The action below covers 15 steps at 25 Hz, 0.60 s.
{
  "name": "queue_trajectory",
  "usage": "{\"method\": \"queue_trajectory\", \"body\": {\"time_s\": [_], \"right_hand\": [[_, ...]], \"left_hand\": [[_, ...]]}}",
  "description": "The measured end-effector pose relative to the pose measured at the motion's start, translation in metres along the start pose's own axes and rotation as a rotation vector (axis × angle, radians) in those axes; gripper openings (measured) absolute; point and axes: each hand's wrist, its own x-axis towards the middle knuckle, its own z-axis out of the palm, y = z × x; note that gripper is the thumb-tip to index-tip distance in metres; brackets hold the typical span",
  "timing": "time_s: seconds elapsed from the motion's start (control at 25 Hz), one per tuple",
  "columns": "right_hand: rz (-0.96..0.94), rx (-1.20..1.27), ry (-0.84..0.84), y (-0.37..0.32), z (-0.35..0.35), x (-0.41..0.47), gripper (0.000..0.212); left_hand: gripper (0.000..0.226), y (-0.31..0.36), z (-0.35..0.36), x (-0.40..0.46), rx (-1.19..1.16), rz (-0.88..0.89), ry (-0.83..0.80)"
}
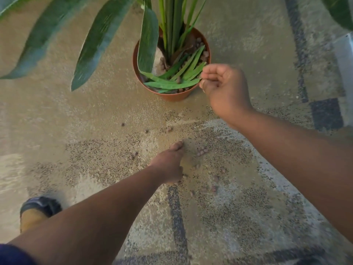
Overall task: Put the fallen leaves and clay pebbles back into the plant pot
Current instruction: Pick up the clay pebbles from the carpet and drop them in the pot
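Observation:
A terracotta plant pot [172, 96] stands on the carpet near the top centre, with tall green stems rising from it. Several loose green leaves [172, 84] lie across its top, over brown clay pebbles [205, 54]. My right hand [223, 87] hovers at the pot's right rim, fingers curled and thumb touching the tips of the leaves; whether it pinches one is unclear. My left hand [170, 163] reaches down to the carpet, fingers extended among scattered clay pebbles [202, 150]. More pebbles [169, 129] lie between that hand and the pot.
Long green leaves [101, 39] of the plant hang over the upper left. A patterned beige carpet [76, 121] with dark lines covers the floor. A foot in a dark shoe [41, 207] is at the lower left. A white object [343, 54] stands at the right edge.

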Motion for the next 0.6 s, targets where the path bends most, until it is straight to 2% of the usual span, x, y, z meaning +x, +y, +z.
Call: {"method": "queue_trajectory", "body": {"time_s": [0.12, 0.2, 0.32, 0.4, 0.48, 0.6], "right_hand": [[0.074, -0.044, -0.01, 0.031, -0.005, -0.032, 0.017], [0.171, -0.156, -0.097, 0.062, -0.006, -0.062, 0.015], [0.35, -0.338, -0.26, 0.111, -0.006, -0.113, 0.026], [0.451, -0.385, -0.306, 0.137, -0.006, -0.141, 0.02], [0.485, -0.421, -0.305, 0.154, -0.007, -0.157, 0.016], [0.438, -0.457, -0.336, 0.163, -0.01, -0.165, 0.015]], "left_hand": [[0.085, -0.004, 0.0, 0.002, -0.052, 0.005, 0.012], [0.082, -0.006, 0.0, 0.002, -0.08, -0.001, 0.056], [0.083, -0.005, 0.003, -0.001, -0.076, -0.023, 0.153], [0.082, -0.002, 0.006, -0.005, -0.053, -0.028, 0.23], [0.074, 0.002, 0.009, -0.008, -0.041, -0.016, 0.294], [0.059, 0.008, 0.013, -0.007, -0.092, -0.043, 0.328]]}}
